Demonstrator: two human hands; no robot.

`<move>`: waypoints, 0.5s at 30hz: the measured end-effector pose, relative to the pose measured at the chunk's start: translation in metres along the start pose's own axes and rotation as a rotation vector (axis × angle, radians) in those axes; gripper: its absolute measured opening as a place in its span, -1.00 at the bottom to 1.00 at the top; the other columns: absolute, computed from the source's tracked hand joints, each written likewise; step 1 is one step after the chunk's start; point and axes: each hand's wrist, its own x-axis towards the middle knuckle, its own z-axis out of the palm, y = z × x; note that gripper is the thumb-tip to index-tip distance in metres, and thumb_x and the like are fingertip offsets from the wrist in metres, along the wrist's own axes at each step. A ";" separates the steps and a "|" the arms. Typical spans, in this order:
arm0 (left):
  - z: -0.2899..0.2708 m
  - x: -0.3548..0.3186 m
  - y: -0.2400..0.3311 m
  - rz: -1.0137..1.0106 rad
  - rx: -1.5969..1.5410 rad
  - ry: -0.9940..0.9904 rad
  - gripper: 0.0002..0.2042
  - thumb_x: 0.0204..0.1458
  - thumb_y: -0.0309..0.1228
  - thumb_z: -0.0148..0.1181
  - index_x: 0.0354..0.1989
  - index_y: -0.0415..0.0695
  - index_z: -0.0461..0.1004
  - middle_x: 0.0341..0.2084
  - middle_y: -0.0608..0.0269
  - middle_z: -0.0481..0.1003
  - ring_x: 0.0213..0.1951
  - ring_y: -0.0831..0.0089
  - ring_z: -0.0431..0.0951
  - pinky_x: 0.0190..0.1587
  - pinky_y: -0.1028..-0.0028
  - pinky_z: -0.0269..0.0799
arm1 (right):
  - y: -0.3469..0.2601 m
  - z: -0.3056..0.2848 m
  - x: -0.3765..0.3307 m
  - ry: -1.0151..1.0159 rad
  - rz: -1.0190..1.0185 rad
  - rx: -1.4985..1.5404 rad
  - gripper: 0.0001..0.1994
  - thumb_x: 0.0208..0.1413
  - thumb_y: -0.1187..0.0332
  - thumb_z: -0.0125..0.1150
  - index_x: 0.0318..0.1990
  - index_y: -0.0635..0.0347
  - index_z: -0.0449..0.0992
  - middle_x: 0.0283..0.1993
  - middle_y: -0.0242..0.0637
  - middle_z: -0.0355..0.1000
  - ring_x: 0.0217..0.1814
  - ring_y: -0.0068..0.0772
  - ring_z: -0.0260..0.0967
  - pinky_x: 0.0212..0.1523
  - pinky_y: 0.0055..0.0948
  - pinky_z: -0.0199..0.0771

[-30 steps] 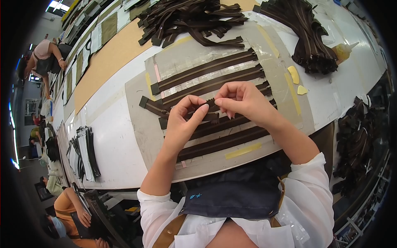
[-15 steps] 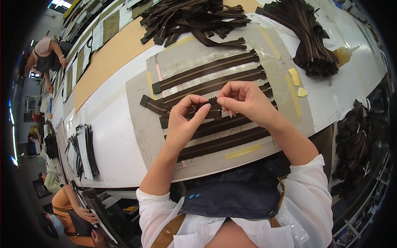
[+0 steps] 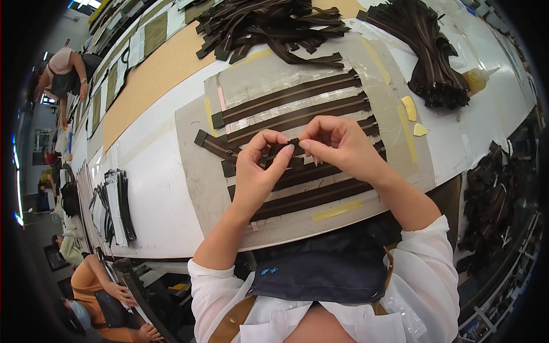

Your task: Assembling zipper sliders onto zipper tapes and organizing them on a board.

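Observation:
Over a grey board (image 3: 197, 188), my left hand (image 3: 263, 162) pinches the end of a dark brown zipper (image 3: 214, 145) between thumb and fingers. My right hand (image 3: 338, 143) meets it there, thumb and forefinger closed on the same end. The zipper's other end slants out to the left of my left hand. What my fingertips do to the tape is partly hidden. Beneath and around my hands, several dark brown zippers with brass-coloured teeth lie in rows, among them a top zipper (image 3: 291, 98) and a bottom zipper (image 3: 314, 197).
A heap of loose zippers (image 3: 269, 28) lies beyond the board, and a bundle of zippers (image 3: 426, 51) sits far right beside a small glue bottle (image 3: 479, 80). Two yellow pieces (image 3: 409, 108) rest nearby. Left stands a stack of dark strips (image 3: 119, 206). Co-workers are at the left.
My fingertips have drawn closer together at the zipper's end, and the part of it between them looks folded or turned up. The laid-out zippers stay in place.

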 end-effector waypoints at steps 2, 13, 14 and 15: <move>-0.003 -0.001 -0.001 0.000 0.022 -0.055 -0.87 0.15 -0.53 0.23 -0.17 -0.21 0.46 -0.21 0.40 0.46 -0.14 0.66 0.40 -0.03 0.62 0.31 | 0.000 0.000 0.000 -0.006 -0.006 0.021 -0.92 0.22 0.47 0.23 -0.22 0.31 0.53 -0.40 -0.43 0.48 -0.39 -0.74 0.40 -0.35 -0.69 0.41; 0.001 -0.001 0.002 -0.091 -0.104 -0.041 -0.87 0.12 -0.48 0.26 -0.24 -0.20 0.43 -0.30 0.42 0.45 -0.21 0.67 0.39 -0.07 0.61 0.31 | -0.003 0.001 0.002 -0.038 0.097 0.138 -0.91 0.22 0.45 0.23 -0.25 0.30 0.53 -0.42 -0.41 0.48 -0.43 -0.72 0.40 -0.37 -0.69 0.43; 0.001 -0.001 0.002 -0.105 -0.114 -0.042 -0.87 0.13 -0.47 0.26 -0.24 -0.19 0.43 -0.31 0.42 0.45 -0.21 0.67 0.39 -0.08 0.61 0.31 | -0.003 0.001 0.002 -0.043 0.109 0.154 -0.91 0.21 0.45 0.24 -0.25 0.30 0.53 -0.42 -0.41 0.49 -0.43 -0.72 0.40 -0.38 -0.69 0.43; 0.001 -0.001 0.003 -0.104 -0.114 -0.043 -0.87 0.13 -0.47 0.26 -0.24 -0.19 0.43 -0.31 0.42 0.45 -0.21 0.67 0.39 -0.08 0.61 0.31 | -0.002 0.000 0.002 -0.042 0.108 0.154 -0.91 0.21 0.45 0.24 -0.25 0.30 0.53 -0.42 -0.41 0.49 -0.43 -0.72 0.40 -0.38 -0.69 0.43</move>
